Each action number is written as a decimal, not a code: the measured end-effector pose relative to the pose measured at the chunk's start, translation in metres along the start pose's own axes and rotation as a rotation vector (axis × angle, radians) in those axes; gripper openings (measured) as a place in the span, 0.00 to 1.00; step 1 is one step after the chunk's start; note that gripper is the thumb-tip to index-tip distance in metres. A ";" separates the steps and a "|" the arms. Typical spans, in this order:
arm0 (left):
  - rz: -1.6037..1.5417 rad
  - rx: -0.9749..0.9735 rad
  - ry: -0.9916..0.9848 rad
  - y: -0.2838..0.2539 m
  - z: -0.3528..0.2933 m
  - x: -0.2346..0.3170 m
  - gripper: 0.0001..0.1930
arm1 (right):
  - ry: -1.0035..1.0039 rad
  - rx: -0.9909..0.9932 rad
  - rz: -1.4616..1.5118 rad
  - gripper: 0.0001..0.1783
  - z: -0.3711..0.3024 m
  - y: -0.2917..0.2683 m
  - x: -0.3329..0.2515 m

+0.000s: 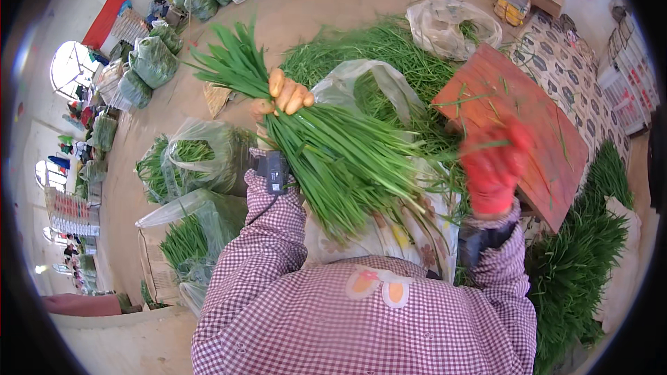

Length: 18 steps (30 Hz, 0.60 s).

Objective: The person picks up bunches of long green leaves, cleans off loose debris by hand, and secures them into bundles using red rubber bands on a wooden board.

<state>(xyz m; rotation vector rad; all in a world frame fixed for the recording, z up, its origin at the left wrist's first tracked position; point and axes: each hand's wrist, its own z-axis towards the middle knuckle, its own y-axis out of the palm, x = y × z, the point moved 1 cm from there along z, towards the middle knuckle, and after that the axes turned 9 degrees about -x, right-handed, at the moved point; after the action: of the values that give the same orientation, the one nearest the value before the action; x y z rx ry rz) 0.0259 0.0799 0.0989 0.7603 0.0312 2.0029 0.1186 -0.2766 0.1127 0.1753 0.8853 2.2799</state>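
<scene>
My bare left hand [285, 96] is closed around a thick bunch of garlic chives [333, 160]. The leaf tips fan out at the upper left, and the pale stem ends point right and toward me, over a floral cloth [372, 232] on my lap. My right hand [495, 167], in a red glove, is raised beside the near-left edge of a reddish wooden board [538, 125]. Motion smears its fingers; a green blade shows across them, but whether they grip it is unclear. Loose green bits lie scattered on the board.
Loose chives and trimmings [326, 52] are heaped beyond the bunch. Plastic bags of chives [201, 163] stand at my left. Another large chive pile [573, 271] lies at my right. A clear bag [445, 35] sits at the far right, with full sacks [153, 62] along the left wall.
</scene>
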 end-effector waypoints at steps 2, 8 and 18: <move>0.041 0.034 -0.042 0.004 -0.002 0.004 0.12 | 0.029 -0.108 -0.235 0.11 -0.009 0.025 -0.025; 0.107 0.350 -0.037 0.021 0.003 -0.004 0.11 | 1.269 0.048 -1.391 0.27 0.013 0.039 0.023; 0.099 0.415 -0.039 0.018 0.005 -0.011 0.12 | 0.216 -0.099 -1.681 0.12 0.039 -0.029 0.103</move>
<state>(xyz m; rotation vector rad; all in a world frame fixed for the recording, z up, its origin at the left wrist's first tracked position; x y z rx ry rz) 0.0183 0.0596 0.1031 1.0791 0.4035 2.1014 0.0691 -0.1742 0.1120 -0.6471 0.5671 0.7354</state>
